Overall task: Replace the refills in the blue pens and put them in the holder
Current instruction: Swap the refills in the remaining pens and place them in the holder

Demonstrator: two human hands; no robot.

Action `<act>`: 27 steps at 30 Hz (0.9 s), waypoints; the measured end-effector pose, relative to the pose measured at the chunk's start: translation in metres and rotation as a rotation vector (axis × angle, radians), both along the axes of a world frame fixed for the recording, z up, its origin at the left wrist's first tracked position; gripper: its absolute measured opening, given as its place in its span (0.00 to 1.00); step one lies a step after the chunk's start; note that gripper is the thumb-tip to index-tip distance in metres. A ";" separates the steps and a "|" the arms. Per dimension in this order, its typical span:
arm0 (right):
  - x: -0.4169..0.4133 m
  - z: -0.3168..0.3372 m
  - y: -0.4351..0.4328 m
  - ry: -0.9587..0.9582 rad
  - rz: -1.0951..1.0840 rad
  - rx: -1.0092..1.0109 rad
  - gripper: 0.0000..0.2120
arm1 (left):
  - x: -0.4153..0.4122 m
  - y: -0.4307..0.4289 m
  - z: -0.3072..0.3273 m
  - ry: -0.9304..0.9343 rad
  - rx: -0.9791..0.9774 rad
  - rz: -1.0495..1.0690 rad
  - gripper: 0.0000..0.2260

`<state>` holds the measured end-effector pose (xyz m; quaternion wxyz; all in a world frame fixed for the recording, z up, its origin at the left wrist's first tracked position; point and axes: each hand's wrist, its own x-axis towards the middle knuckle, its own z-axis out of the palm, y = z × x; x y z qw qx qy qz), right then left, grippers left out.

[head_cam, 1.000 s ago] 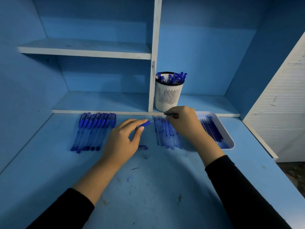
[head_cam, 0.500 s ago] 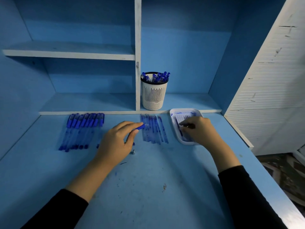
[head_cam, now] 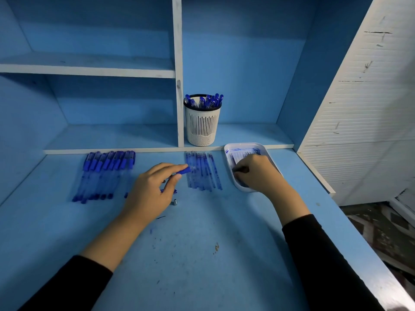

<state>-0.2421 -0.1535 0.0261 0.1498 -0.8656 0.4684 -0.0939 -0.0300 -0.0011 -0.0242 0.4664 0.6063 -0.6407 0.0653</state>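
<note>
My left hand (head_cam: 150, 191) pinches a blue pen barrel (head_cam: 183, 171) between thumb and fingers, its tip pointing right towards a row of refills (head_cam: 203, 171) lying on the desk. My right hand (head_cam: 256, 171) rests inside the white tray (head_cam: 231, 176), fingers curled down onto the used refills there; whether it holds one is hidden. A row of capped blue pens (head_cam: 105, 173) lies at the left. The white slotted holder (head_cam: 202, 122) with several blue pens stands on the low shelf behind. A small metal tip (head_cam: 174, 202) and a blue pen part (head_cam: 171, 191) lie by my left hand.
The blue desk (head_cam: 190, 254) has ink stains in the middle. A vertical white divider (head_cam: 178, 70) rises just left of the holder. A white slatted panel (head_cam: 368, 104) stands at the right, past the desk's right edge.
My right hand moved from the refill row over to the tray and set down into it. My left hand kept its hold on the pen barrel. The view swung right.
</note>
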 end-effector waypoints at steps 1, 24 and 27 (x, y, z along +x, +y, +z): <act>0.001 0.002 -0.001 0.021 -0.006 0.020 0.12 | 0.000 0.000 0.000 -0.001 0.000 0.000 0.12; 0.033 0.008 0.051 -1.492 -0.120 0.623 0.04 | -0.028 0.008 0.016 0.232 -0.105 -0.099 0.12; 0.033 0.007 0.052 -1.486 -0.117 0.609 0.04 | -0.028 0.008 0.017 0.246 -0.096 -0.097 0.12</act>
